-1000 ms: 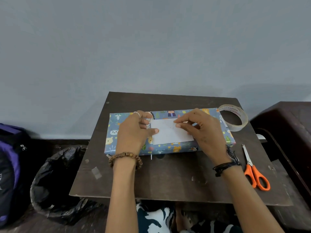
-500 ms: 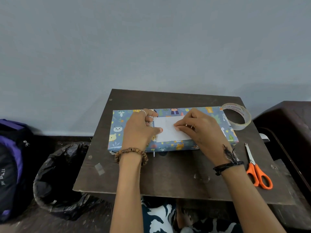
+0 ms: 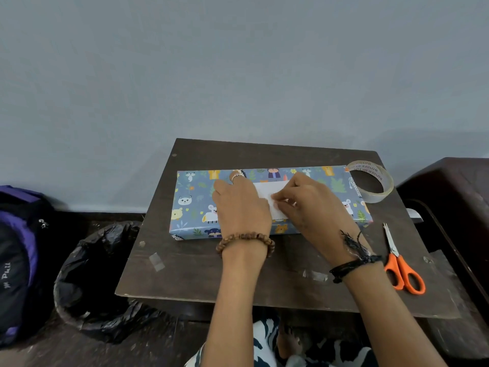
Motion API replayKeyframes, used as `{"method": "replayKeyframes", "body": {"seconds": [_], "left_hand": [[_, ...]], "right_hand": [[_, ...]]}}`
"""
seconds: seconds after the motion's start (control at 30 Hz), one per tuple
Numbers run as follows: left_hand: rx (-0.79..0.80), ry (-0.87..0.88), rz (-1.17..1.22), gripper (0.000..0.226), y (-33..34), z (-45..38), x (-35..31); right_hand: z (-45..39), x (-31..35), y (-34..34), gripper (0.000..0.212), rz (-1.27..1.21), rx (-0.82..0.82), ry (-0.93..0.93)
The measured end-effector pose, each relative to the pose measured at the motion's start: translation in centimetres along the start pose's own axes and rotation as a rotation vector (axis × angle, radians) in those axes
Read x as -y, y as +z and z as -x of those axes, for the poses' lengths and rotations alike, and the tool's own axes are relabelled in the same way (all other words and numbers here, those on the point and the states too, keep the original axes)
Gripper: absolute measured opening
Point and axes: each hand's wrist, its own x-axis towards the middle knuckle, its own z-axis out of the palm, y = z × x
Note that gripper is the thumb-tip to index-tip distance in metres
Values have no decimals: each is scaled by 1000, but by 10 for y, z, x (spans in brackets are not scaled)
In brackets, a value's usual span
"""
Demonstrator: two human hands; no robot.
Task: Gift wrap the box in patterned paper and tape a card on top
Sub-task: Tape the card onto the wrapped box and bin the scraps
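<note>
The box (image 3: pixel 195 205), wrapped in blue paper with cartoon animals, lies flat on a dark board (image 3: pixel 201 276). A white card (image 3: pixel 272 187) rests on top of the box, mostly hidden by both hands. My left hand (image 3: pixel 240 207) lies over the card's left part and presses down on it. My right hand (image 3: pixel 309 205) comes in from the right, its fingertips pressed on the card near the middle, close to my left hand. Whether a tape strip is under the fingers is hidden.
A roll of clear tape (image 3: pixel 370 181) stands at the box's far right corner. Orange-handled scissors (image 3: pixel 402 266) lie on the board's right side. Bits of tape (image 3: pixel 156 261) stick to the board. A black bin bag (image 3: pixel 98 276) and a backpack (image 3: pixel 18 250) sit left.
My left hand has slid right over the card, covering more of it, and my right fingertips have moved down towards it. The box has stayed in place.
</note>
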Motion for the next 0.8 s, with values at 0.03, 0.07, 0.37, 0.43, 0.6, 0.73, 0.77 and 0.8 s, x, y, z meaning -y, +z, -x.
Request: {"method": "replayKeyframes", "body": {"seconds": [0.03,0.07,0.37,0.43,0.6,0.73,0.77,0.8], "left_hand": [[12,-11,24,55,0,-2,1],[30,-21,50,59,-1,-4,2],[61,-18,23,48,2,-13,8],[72,0,19,43,1,-16,10],[53,7,173,45,0,-17,11],[27,33,390,42,0,-16,14],[17,27,445,45,0,-16,15],[9,19,500,46,1,-18,16]], "right_hand": [[0,0,-1,27,2,6,0],[0,1,-2,27,7,10,-1],[5,4,-5,30,72,27,-5],[6,5,-3,31,77,22,0],[7,6,-1,32,98,32,20],[8,5,-1,34,76,29,5],[8,4,-1,33,58,27,3],[9,3,-1,33,35,23,5]]}}
